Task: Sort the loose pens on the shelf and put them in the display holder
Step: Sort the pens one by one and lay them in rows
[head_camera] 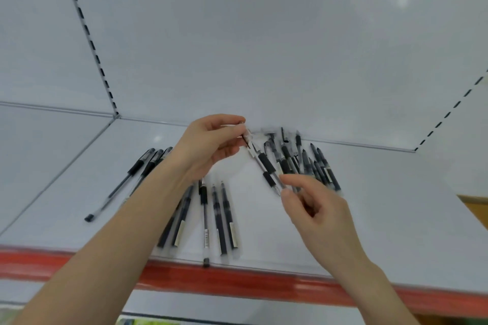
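The left hand [208, 145] pinches the far end of what looks like two pens [266, 163]. The right hand [317, 208] pinches their near tips, shafts slanting between the fingers.

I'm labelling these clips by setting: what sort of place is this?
Probably a shop: a white metal shelf with a red strip along its front edge, a slotted upright behind it, and many similar black pens.

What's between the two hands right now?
Head view: a couple of black-gripped pens span from the left hand to the right hand, both pinching them.
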The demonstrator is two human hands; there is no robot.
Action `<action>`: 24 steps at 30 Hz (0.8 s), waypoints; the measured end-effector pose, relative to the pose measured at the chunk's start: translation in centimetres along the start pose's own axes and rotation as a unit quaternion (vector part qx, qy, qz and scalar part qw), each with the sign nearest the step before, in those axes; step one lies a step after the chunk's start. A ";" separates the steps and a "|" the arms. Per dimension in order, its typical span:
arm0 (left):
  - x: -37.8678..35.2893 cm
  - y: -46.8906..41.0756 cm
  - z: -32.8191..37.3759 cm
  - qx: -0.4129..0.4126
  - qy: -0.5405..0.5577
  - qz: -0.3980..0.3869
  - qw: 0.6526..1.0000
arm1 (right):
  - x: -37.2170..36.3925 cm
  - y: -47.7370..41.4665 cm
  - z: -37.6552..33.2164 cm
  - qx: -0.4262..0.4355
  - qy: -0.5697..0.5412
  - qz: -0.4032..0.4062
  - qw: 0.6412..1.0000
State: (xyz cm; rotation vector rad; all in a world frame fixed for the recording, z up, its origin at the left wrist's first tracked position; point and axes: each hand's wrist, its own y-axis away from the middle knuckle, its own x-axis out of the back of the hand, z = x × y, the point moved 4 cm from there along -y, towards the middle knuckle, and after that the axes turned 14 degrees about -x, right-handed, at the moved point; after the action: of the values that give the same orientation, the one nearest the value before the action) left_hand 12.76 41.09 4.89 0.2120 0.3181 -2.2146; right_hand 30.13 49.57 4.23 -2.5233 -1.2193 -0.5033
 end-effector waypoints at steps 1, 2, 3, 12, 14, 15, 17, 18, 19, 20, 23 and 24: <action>-0.1 0.3 0.2 -0.004 0.001 0.001 1.000 | -0.1 0.0 -0.1 0.002 -0.002 -0.002 1.000; -0.1 0.5 0.4 -0.007 0.000 0.002 1.000 | -0.2 0.0 -0.2 0.003 -0.006 -0.005 1.000; -0.2 0.7 0.6 -0.011 -0.005 0.002 1.000 | -0.3 0.0 -0.3 0.003 -0.009 -0.008 1.000; -0.9 3.0 0.3 -0.050 -0.030 0.028 0.998 | -1.0 0.2 0.0 0.028 -0.013 0.016 0.999; -0.8 3.3 0.1 -0.043 -0.024 0.033 0.998 | -1.5 0.4 0.2 0.031 -0.011 0.020 0.999; -0.7 3.3 0.1 -0.044 -0.025 0.032 0.998 | -1.7 0.5 0.3 0.031 -0.015 0.021 0.999; -0.7 3.3 0.2 -0.046 -0.027 0.028 0.998 | -1.8 0.6 0.4 0.029 -0.021 0.021 0.999; -0.7 3.3 0.1 -0.047 -0.028 0.029 0.998 | -1.8 0.5 0.4 0.026 -0.021 0.018 0.999; -0.6 3.3 0.0 -0.046 -0.030 0.032 0.998 | -1.8 0.4 0.3 0.018 -0.015 0.007 1.000; -0.4 3.3 -0.2 -0.044 -0.038 0.037 0.998 | -1.8 0.1 0.2 0.004 -0.003 -0.013 1.000; 0.8 3.0 -0.7 -0.036 -0.078 0.053 0.995 | -1.7 -1.2 -0.1 -0.053 0.062 -0.109 0.991; 1.1 2.8 -0.8 -0.035 -0.094 0.052 0.994 | -1.5 -1.9 0.0 -0.067 0.092 -0.125 0.986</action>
State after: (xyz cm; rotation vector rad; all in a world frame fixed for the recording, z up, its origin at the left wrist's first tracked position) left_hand 14.39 38.87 3.38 -0.0193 0.2746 -2.0967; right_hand 27.74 49.72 3.81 -2.3744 -1.4805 -0.8844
